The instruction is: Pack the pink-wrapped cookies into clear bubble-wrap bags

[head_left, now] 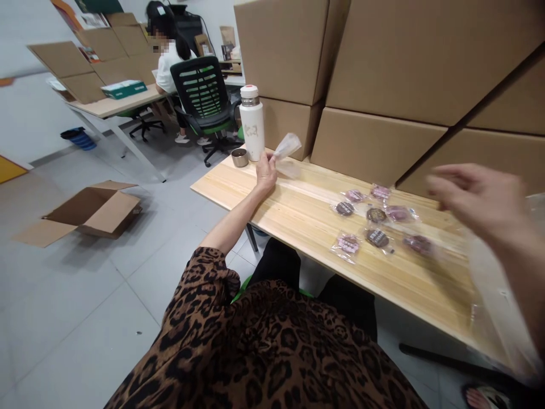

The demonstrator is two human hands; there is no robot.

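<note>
I have the left hand (266, 171) closed on a clear plastic bag (288, 146) near the far edge of the tabletop (298, 210), just beside the white bottle (252, 128) and the small metal cup (239, 158). The right hand (479, 196) is raised over the other end, fingers curled — it is blurred, and I cannot tell from here whether it grips anything. Below its wrist I see translucent plastic (489, 272). Between the hands, eight wrapped snacks (376, 215) lie loosely grouped on the wood — dark and pinkish ones — in front of the stacked cardboard boxes (374, 142).
</note>
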